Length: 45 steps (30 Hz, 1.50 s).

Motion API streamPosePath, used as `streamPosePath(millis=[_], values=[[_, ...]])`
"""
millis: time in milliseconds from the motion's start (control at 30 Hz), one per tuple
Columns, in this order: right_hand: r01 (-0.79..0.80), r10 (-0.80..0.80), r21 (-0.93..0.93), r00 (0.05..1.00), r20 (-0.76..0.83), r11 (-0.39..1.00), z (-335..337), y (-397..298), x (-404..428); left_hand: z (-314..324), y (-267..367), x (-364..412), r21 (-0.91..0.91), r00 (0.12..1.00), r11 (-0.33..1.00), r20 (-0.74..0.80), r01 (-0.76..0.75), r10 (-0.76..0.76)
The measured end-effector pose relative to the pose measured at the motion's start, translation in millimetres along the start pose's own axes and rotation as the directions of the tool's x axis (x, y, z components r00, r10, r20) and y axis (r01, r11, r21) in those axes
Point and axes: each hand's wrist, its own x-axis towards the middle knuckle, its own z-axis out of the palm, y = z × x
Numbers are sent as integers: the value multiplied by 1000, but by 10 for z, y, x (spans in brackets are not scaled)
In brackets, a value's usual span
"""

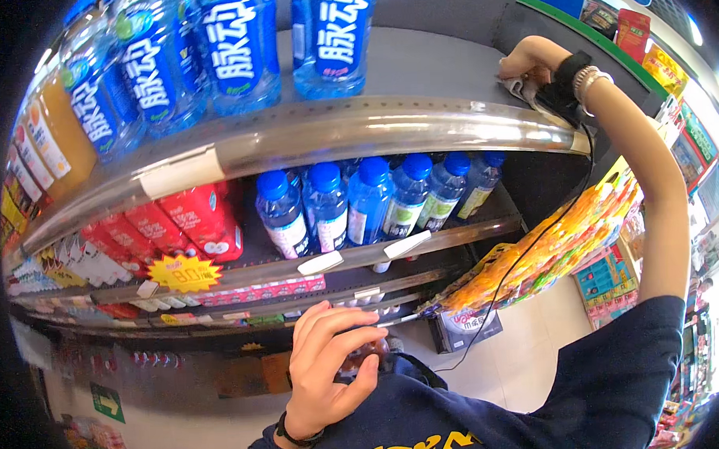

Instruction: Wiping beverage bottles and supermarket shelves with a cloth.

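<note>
My right hand point(528, 63) is at the right end of the upper shelf point(436, 58), gripping a crumpled greyish cloth point(521, 92) against the shelf surface. My left hand point(332, 361) is close to my chest, its fingers and thumb curled around a dark reddish, rounded bottle point(360, 355), mostly hidden by the hand. To the left on the upper shelf stand several large blue drink bottles point(240, 49). One blue bottle point(330, 45) stands nearest the bare stretch of shelf before my right hand.
A clear curved price rail point(355, 131) edges the upper shelf. Below stand blue-capped bottles point(373, 200) and red cartons point(185, 223). Bagged snacks in yellow-orange packaging point(535, 259) hang at right. A black cable point(520, 259) runs down from my right wrist. A box point(467, 328) sits on the floor.
</note>
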Motion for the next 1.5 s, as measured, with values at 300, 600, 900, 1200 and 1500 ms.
streamPosePath(millis=[300, 600, 900, 1200, 1500], values=[[612, -585, -132, 637, -502, 780, 194, 8, -682, -176, 19, -323, 5, 1000, 1000, -5, -4, 4], [823, -234, -14, 146, -961, 568, 586, 221, -1286, -364, -12, -562, 34, 997, 998, -48, 56, -54], [888, 232, 145, 45, -972, 436, 2192, 539, -1687, -358, -19, -703, 71, 994, 992, -41, 103, -100], [733, 218, 627, 588, -779, 264, 3681, 154, -1607, -307, -194, -685, 122, 990, 982, -27, 142, -140], [348, 367, 932, 858, -359, 100, 5284, -341, -1030, -21, -630, -930, 136, 954, 945, -22, 298, -298]])
